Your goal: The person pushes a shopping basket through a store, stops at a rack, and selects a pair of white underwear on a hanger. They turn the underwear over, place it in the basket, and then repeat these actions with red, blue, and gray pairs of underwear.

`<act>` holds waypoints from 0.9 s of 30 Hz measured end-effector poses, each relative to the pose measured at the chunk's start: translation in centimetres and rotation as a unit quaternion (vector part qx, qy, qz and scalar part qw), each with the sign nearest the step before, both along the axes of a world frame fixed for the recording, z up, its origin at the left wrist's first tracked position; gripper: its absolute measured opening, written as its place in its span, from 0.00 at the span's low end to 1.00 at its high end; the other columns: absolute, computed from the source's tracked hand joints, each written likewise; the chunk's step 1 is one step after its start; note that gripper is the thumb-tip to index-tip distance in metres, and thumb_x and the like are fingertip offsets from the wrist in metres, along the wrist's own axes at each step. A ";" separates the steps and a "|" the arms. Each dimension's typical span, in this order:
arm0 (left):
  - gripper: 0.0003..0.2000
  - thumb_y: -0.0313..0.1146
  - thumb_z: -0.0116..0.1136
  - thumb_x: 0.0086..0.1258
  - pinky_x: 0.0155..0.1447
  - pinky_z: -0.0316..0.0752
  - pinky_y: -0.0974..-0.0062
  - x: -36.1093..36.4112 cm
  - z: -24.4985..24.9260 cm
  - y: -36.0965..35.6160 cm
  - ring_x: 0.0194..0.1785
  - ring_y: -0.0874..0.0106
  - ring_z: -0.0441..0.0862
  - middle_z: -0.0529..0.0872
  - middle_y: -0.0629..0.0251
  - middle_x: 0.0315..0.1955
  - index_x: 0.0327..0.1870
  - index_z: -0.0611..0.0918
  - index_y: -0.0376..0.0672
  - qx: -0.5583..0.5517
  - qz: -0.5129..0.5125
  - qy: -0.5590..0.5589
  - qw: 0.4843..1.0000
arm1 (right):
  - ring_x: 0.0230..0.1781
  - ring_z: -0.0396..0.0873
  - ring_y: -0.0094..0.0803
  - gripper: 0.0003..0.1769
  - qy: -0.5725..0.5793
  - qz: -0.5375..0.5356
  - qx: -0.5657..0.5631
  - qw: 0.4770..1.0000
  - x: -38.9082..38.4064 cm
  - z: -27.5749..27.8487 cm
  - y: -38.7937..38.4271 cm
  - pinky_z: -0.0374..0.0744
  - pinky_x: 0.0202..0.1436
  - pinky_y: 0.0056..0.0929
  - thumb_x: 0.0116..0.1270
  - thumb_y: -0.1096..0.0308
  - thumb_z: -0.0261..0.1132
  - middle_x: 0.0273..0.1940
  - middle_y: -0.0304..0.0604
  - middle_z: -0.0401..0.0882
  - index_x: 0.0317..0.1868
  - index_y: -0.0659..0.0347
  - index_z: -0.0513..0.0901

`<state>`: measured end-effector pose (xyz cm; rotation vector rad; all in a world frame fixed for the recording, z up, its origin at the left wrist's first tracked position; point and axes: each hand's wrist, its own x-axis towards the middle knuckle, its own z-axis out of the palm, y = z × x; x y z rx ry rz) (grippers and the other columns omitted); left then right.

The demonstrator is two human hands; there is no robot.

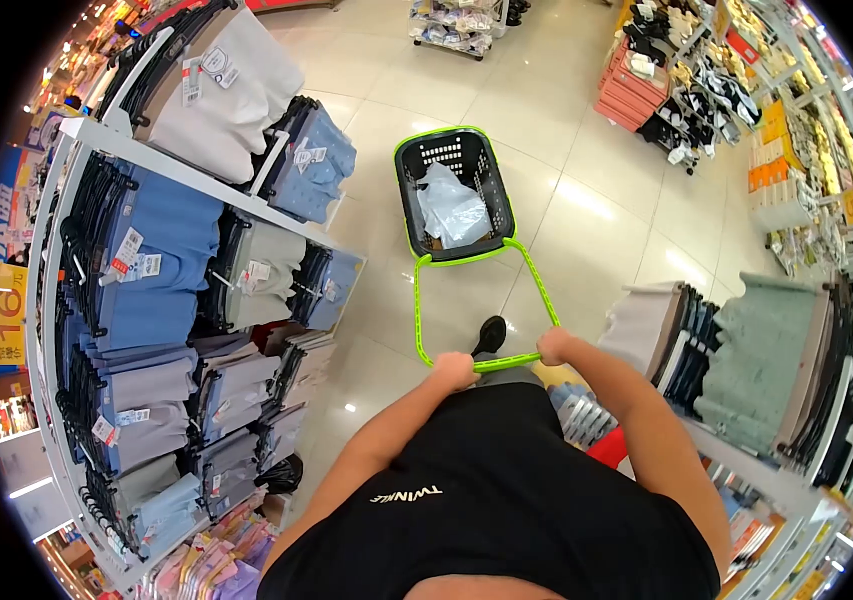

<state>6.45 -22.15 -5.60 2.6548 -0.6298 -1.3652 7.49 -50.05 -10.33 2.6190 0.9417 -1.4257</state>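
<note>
A black shopping basket with a green rim [405,205] stands on the tiled floor in front of me, with a pale plastic bag [454,208] inside. Its long green handle [418,305] reaches back towards my body. Both hands are closed around the near bar of this handle: my left hand [455,371] at its left corner, my right hand [555,346] at its right corner. Between them a short stretch of the green bar shows. Just beyond the bar is one black shoe [491,334].
On the left a white rack [196,203] holds hung trousers with tags. Another clothes rack [766,360] stands close on the right. Farther off are a small wheeled stand [454,28] and shelves of packed goods [781,170]. Shiny floor [606,200] lies around the basket.
</note>
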 end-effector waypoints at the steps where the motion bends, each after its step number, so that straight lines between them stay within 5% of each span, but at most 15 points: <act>1: 0.19 0.50 0.58 0.61 0.49 0.79 0.61 1.0 -0.2 -0.6 0.45 0.57 0.85 0.88 0.55 0.38 0.39 0.87 0.43 -0.003 0.015 0.010 1.000 | 0.39 0.83 0.50 0.15 -0.010 -0.005 -0.009 1.000 1.4 -0.1 -0.5 0.81 0.45 0.46 0.55 0.58 0.61 0.37 0.53 0.85 0.34 0.59 0.87; 8: 0.19 0.50 0.59 0.59 0.47 0.80 0.60 9.8 0.4 -2.5 0.42 0.56 0.85 0.87 0.54 0.35 0.36 0.87 0.43 -0.013 0.096 -0.060 0.994 | 0.39 0.84 0.49 0.16 -0.068 -0.034 0.076 0.994 12.7 5.7 1.6 0.82 0.45 0.45 0.53 0.57 0.65 0.38 0.52 0.85 0.37 0.59 0.87; 12: 0.18 0.50 0.60 0.58 0.46 0.80 0.60 13.7 1.0 -3.5 0.41 0.56 0.85 0.87 0.53 0.34 0.35 0.87 0.43 -0.004 0.120 -0.096 0.988 | 0.38 0.84 0.50 0.18 -0.057 -0.027 0.072 0.995 17.0 4.6 2.3 0.82 0.42 0.47 0.54 0.54 0.65 0.35 0.54 0.85 0.35 0.60 0.86; 27: 0.19 0.47 0.56 0.57 0.44 0.79 0.57 29.4 0.2 -13.1 0.41 0.54 0.86 0.87 0.50 0.36 0.37 0.86 0.39 -0.118 0.239 0.000 0.964 | 0.37 0.84 0.49 0.14 -0.067 0.119 0.023 0.990 38.3 5.8 -5.9 0.82 0.40 0.46 0.54 0.59 0.59 0.34 0.50 0.85 0.34 0.56 0.86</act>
